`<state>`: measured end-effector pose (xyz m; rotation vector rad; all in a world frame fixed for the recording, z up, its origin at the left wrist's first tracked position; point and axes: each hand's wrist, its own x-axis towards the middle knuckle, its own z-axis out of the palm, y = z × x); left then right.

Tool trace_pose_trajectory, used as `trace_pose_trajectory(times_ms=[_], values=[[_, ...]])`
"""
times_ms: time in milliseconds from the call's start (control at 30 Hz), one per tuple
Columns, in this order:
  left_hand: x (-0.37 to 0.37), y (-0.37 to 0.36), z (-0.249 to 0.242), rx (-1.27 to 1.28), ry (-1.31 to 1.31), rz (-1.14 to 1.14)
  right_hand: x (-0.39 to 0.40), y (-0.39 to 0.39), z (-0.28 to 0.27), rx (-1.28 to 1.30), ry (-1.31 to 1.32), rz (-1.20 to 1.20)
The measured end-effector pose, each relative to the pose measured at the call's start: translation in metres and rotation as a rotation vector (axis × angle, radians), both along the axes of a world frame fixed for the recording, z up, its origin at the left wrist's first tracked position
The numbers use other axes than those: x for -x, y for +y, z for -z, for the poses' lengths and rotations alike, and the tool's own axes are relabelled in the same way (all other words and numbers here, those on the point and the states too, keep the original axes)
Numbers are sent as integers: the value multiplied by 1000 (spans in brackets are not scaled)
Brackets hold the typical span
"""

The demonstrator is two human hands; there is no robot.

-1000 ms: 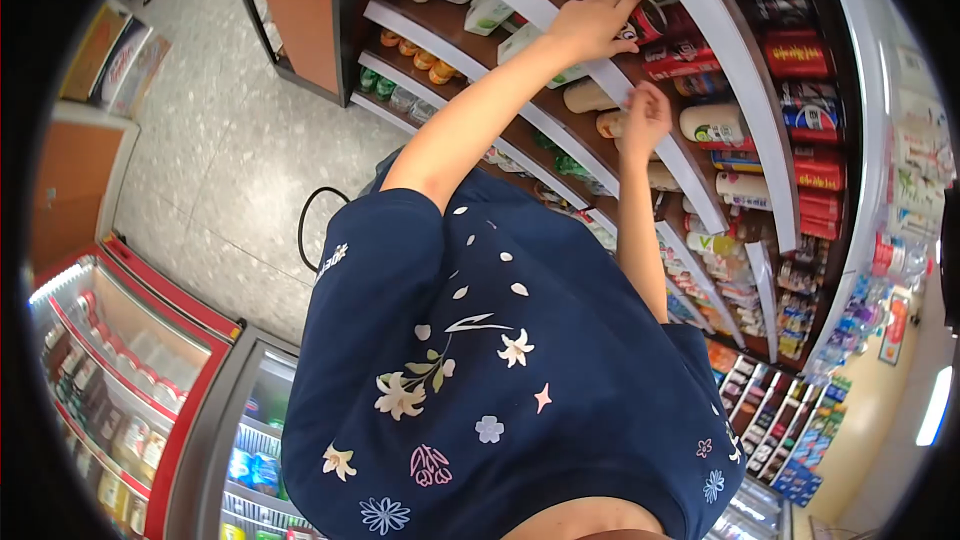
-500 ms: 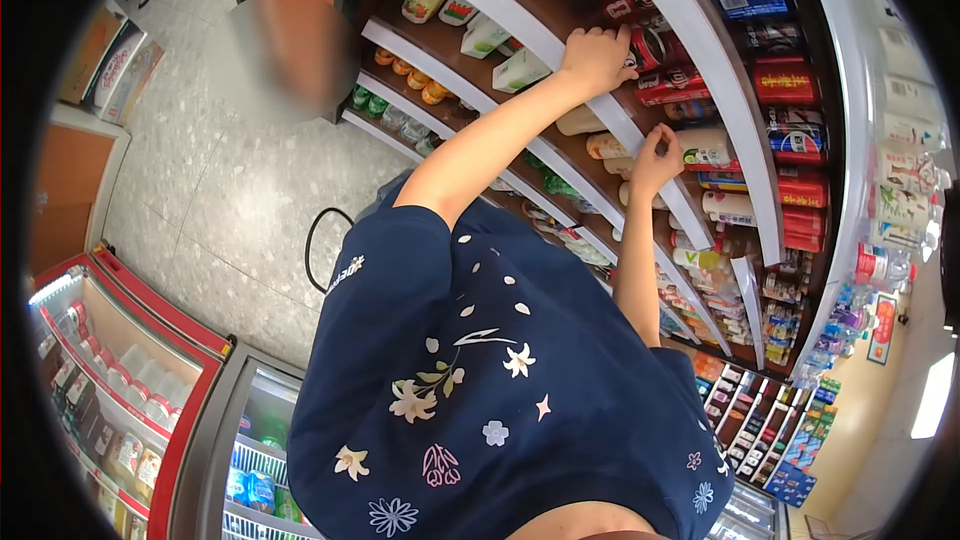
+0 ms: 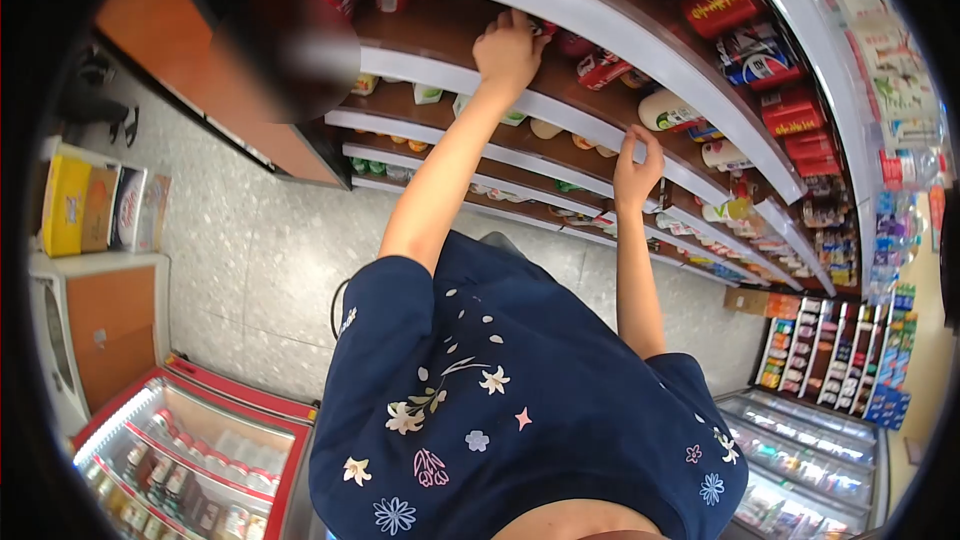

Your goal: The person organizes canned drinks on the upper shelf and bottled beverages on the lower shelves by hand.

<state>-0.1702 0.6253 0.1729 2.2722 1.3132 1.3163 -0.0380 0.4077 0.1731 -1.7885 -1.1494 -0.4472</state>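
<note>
My left hand (image 3: pixel 507 55) reaches over a shelf edge, its fingers curled around a red can (image 3: pixel 544 28) that is mostly hidden by the hand. More red cans (image 3: pixel 601 68) lie to its right on the same brown shelf. My right hand (image 3: pixel 638 172) is at the white shelf edge strip (image 3: pixel 590 125), fingers loosely bent and apart, with nothing visible in them. Close above it is a white bottle with a green label (image 3: pixel 668 111).
Lower shelves hold cartons and bottles, including orange-topped ones (image 3: pixel 408 144). Dark and red cans (image 3: pixel 720 2) fill the upper right shelf. A red-framed cooler (image 3: pixel 200 440) stands behind on the left, with boxes (image 3: pixel 95 205) beyond. Another person's foot (image 3: pixel 130 127) shows at far left.
The view has turned and shifted along the shelves. My left hand has moved left along the shelf, away from the grouped red cans. My right hand stays by the shelf edge, its fingers more extended.
</note>
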Motion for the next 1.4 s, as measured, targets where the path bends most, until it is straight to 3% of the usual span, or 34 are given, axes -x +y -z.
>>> trace_pose_trajectory(times_ms=[167,233,367,467,600,733,800,867,900,1033,1167,1267,1300,1400], values=[[18,-9,-1,43,-101,190,2,51,-23,-96,248,-135],[22,-12,-5,139,-93,248,2,76,-32,-66,189,-135],[33,-19,-12,101,-229,376,-10,96,-27,105,336,-34],[43,-26,-14,-10,-271,401,4,89,-34,24,310,-53],[45,-34,-20,78,-324,452,25,87,-29,-5,317,-148],[36,-35,-22,74,-353,473,48,95,-25,100,224,-191],[36,-31,-26,72,-330,442,51,91,-32,206,314,-395],[38,-20,-31,93,-328,410,56,87,-32,153,487,-641],[43,-14,-35,136,-330,420,58,85,-29,112,360,-625],[58,4,-32,81,-307,364,41,72,-20,-9,376,-421],[61,30,-23,-241,-213,192,-1,36,-5,-187,331,-81],[61,35,-34,259,-116,221,-28,10,-8,-334,255,250],[57,41,-25,24,-139,241,-43,4,-4,-321,236,282],[43,60,-5,-72,-134,253,-59,0,-12,-321,113,318]])
